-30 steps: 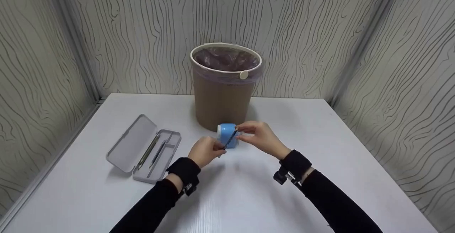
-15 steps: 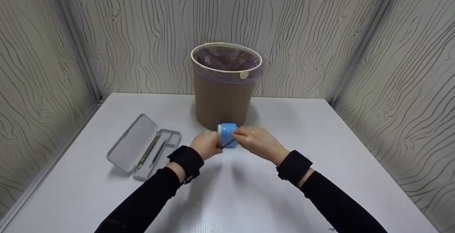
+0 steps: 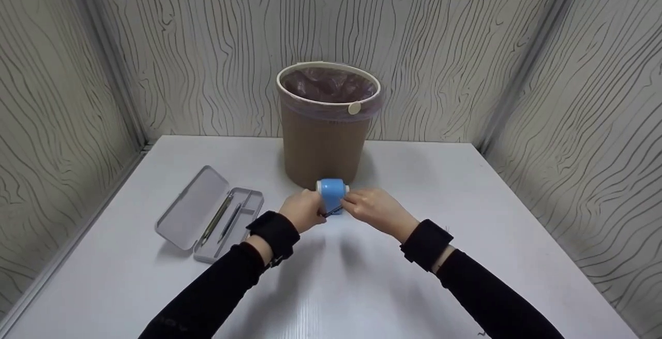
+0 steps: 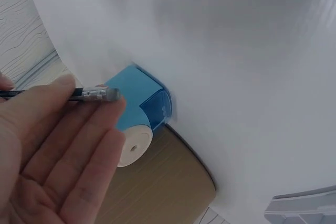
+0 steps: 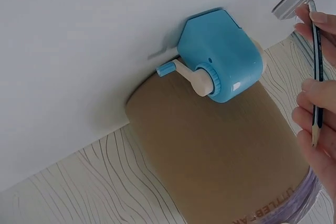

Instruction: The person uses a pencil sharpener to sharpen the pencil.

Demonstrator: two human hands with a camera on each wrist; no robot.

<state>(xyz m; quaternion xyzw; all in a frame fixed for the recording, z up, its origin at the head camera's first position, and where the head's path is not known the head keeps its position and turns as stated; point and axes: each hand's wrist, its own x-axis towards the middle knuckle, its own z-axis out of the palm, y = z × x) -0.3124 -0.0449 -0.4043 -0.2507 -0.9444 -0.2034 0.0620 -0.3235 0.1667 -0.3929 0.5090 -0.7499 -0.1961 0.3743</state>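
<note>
- Since a second ago, the right hand is sitting nearer, and the pencil is lying flatter.
- The brown bin is standing far, in the middle.
- The pencil case is lying open at left.
- The left hand is pinching the pencil's eraser end; the right is pinching near its wooden tip.
- The blue sharpener is standing just on the bin's near side.
- The pencil is hanging between both hands; loosening fingers could be dropping it, and pressing sideways could be snapping its tip.
</note>
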